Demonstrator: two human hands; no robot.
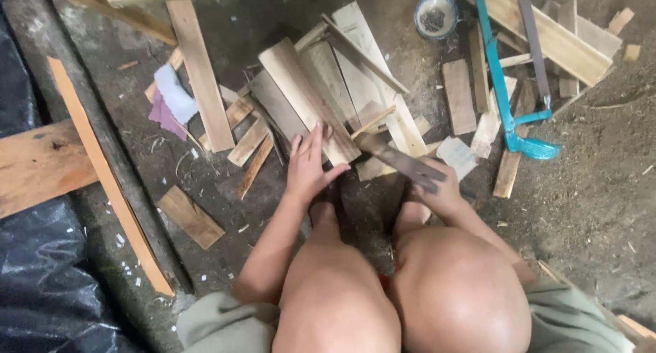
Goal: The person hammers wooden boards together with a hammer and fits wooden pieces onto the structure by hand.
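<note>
Left hand [307, 165] spread flat, fingers open, pressing near end of pale wood slat [307, 100]; grips nothing. Right hand [437, 189] closed around handle of dark flat blade [400, 160], blade tip just right of slat's near end. Surface: bare dirt floor [588, 189], dusty, chip-strewn; person squats, knees at bottom. Slat long, smooth, light tan, angled up-left across scrap pile. Beyond slat: more offcuts, round bowl [436, 15]. Right of slat: teal-framed saw [506, 86]. Left of slat: long plank [201, 73], black plastic sheet [41, 278].
</note>
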